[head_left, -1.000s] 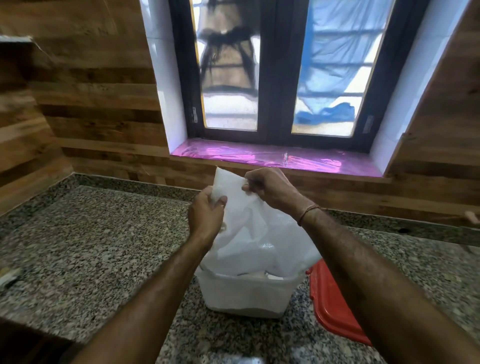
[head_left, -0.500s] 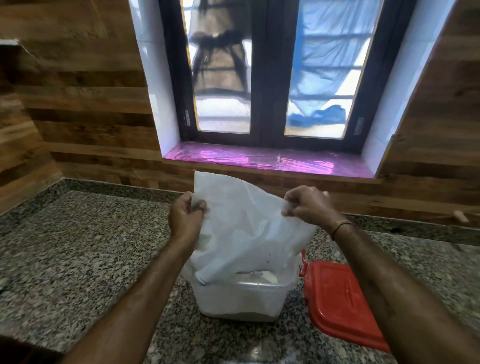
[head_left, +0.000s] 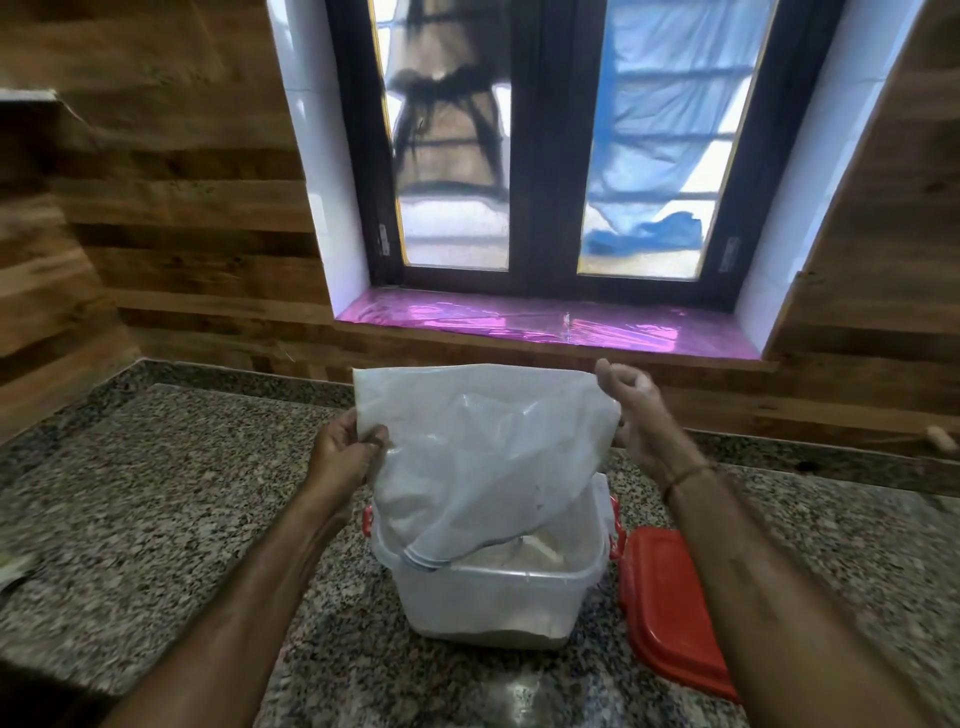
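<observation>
A white plastic bag (head_left: 483, 447) hangs mouth-down over a clear plastic container (head_left: 493, 603) with red side clips on the granite counter (head_left: 156, 519). My left hand (head_left: 345, 454) pinches the bag's left edge. My right hand (head_left: 631, 415) holds the bag's upper right corner, fingers curled at that edge. The bag's lower end dips into the container, where a pale powdery content shows. The bag is stretched wide and flat between both hands.
A red lid (head_left: 670, 608) lies flat on the counter just right of the container. A window with a pink-covered sill (head_left: 545, 325) sits behind, set in wood-panelled walls. A small object (head_left: 13, 569) lies at the counter's left edge.
My hands have moved apart, spreading the bag wider and flatter. The right hand went right and up along the bag's top edge; the left stayed on the left edge.
</observation>
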